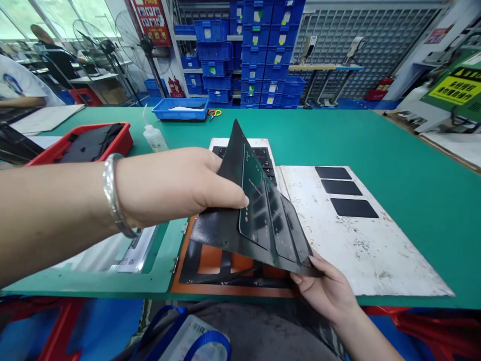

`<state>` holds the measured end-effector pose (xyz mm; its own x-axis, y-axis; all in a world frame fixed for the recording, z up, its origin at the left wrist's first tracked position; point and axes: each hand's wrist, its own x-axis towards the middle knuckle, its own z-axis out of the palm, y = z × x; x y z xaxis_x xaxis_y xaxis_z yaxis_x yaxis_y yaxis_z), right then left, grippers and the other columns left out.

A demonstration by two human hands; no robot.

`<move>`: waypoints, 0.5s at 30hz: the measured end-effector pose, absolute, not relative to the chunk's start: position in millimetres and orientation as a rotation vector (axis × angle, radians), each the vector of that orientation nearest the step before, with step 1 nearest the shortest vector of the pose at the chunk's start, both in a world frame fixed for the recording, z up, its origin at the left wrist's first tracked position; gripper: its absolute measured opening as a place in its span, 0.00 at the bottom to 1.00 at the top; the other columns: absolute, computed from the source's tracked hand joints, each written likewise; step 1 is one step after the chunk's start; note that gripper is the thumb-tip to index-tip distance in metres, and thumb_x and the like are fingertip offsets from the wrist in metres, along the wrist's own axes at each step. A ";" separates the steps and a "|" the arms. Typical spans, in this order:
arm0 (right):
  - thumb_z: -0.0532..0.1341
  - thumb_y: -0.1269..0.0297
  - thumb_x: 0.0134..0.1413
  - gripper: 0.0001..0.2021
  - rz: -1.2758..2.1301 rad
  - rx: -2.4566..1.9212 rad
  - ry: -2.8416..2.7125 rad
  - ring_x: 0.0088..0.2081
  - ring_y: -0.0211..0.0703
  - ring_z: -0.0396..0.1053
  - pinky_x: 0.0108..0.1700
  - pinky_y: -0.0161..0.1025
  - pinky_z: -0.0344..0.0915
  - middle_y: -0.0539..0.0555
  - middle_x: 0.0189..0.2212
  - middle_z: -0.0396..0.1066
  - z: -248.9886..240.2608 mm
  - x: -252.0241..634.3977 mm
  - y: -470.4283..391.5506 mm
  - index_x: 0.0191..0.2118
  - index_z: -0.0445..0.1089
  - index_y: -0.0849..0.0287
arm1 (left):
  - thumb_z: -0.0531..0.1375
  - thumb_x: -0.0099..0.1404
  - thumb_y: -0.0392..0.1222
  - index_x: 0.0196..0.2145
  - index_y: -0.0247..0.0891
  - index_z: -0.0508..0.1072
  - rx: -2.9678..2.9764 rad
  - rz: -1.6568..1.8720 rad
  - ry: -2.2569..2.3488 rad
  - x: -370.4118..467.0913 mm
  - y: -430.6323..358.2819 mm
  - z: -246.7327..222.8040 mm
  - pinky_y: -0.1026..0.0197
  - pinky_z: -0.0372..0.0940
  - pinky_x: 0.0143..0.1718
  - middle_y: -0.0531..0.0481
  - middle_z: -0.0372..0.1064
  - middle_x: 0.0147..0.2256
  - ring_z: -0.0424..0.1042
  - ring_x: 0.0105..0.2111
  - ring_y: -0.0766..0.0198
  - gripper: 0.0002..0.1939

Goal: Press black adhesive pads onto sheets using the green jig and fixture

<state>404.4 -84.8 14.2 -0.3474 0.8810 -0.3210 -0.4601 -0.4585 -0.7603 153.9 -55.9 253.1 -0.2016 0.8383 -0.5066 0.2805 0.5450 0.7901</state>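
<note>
My left hand (176, 183), with a silver bangle at the wrist, grips the far left part of a thin, glossy black plastic sheet (220, 228). The thumb lies on top and the other fingers are hidden behind. My right hand (328, 291) pinches the sheet's near right corner. Held tilted and bent, the sheet carries several rounded rectangular panels with small printed marks. Beneath it is an orange-brown board (233, 290) bearing a black frame-like sheet with cut-out windows (210, 280). Black pieces on a white board (242, 142) show partly behind the raised sheet.
On the right, a white board (349, 255) holds three black panels (353, 207). A hinged green frame (112, 283) lies left. Behind it are a red tray (128, 138), a squeeze bottle (155, 138), a blue tray (180, 114) and scissors (215, 114). Another person's arm (22, 102) rests far left.
</note>
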 end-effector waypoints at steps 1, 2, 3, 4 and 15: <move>0.56 0.65 0.51 0.11 1.911 -0.906 -0.751 0.25 0.38 0.67 0.27 0.39 0.64 0.50 0.36 0.73 19.1 409.4 -82.3 0.41 0.69 0.50 | 0.66 0.41 0.31 0.25 0.38 0.78 0.960 0.617 1.727 153.5 -53.9 255.4 0.58 0.69 0.27 0.53 0.75 0.30 0.75 0.32 0.49 0.10; 0.55 0.64 0.51 0.11 1.898 -0.892 -0.795 0.22 0.36 0.65 0.25 0.38 0.63 0.51 0.34 0.73 24.4 415.0 -79.5 0.41 0.69 0.51 | 0.66 0.43 0.33 0.27 0.38 0.78 0.982 0.594 1.712 153.0 -51.5 257.7 0.57 0.70 0.27 0.53 0.75 0.32 0.75 0.34 0.48 0.10; 0.55 0.63 0.51 0.10 1.876 -0.883 -0.839 0.19 0.34 0.61 0.23 0.37 0.62 0.52 0.31 0.72 30.0 421.4 -76.2 0.40 0.69 0.52 | 0.65 0.45 0.34 0.29 0.38 0.78 0.988 0.647 1.717 152.5 -48.7 259.6 0.55 0.70 0.28 0.53 0.75 0.33 0.75 0.36 0.46 0.10; 0.55 0.63 0.51 0.10 1.839 -0.874 -0.879 0.16 0.33 0.58 0.22 0.37 0.60 0.51 0.27 0.71 36.2 428.1 -72.3 0.40 0.70 0.52 | 0.63 0.48 0.36 0.31 0.38 0.78 0.993 0.715 1.724 151.9 -45.5 261.0 0.54 0.70 0.29 0.53 0.75 0.34 0.74 0.37 0.45 0.09; 0.68 0.67 0.38 0.14 1.626 -1.030 -0.997 0.24 0.33 0.65 0.22 0.30 0.63 0.49 0.30 0.71 99.7 439.4 54.8 0.36 0.72 0.56 | 0.64 0.47 0.33 0.27 0.32 0.75 1.306 0.788 1.396 105.4 60.5 215.4 0.56 0.68 0.37 0.48 0.73 0.27 0.74 0.33 0.55 0.06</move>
